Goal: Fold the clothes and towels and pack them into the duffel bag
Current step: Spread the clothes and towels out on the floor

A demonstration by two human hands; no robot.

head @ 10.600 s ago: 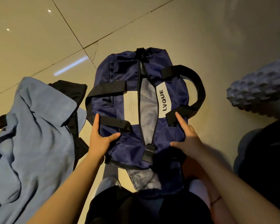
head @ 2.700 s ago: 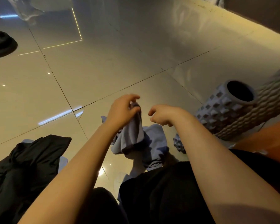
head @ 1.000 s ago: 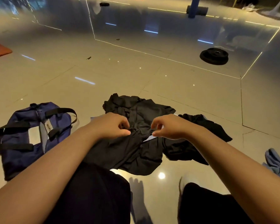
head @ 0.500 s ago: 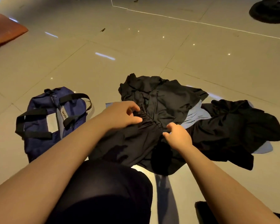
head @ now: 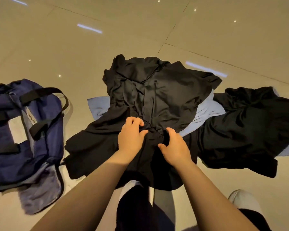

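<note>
A crumpled black garment [head: 150,92] lies on the floor in the middle of the head view. My left hand [head: 131,135] and my right hand [head: 173,144] both grip its bunched fabric at the near middle, fingers curled into the cloth. A light blue cloth [head: 205,112] lies under it, showing at the left and right. A second black garment [head: 247,127] is heaped to the right. The navy duffel bag [head: 45,127] lies on the floor at the left, unzipped, with black handles and a grey lining showing.
The floor [head: 73,52] is glossy beige tile with light reflections. My dark-clothed knees and a pale shoe [head: 242,200] are at the bottom edge. Bare tile stretches beyond the clothes and between the bag and the pile.
The view has dropped closer to the pile. Both hands have closed in on the bunched middle of the black garment and now grip it side by side.
</note>
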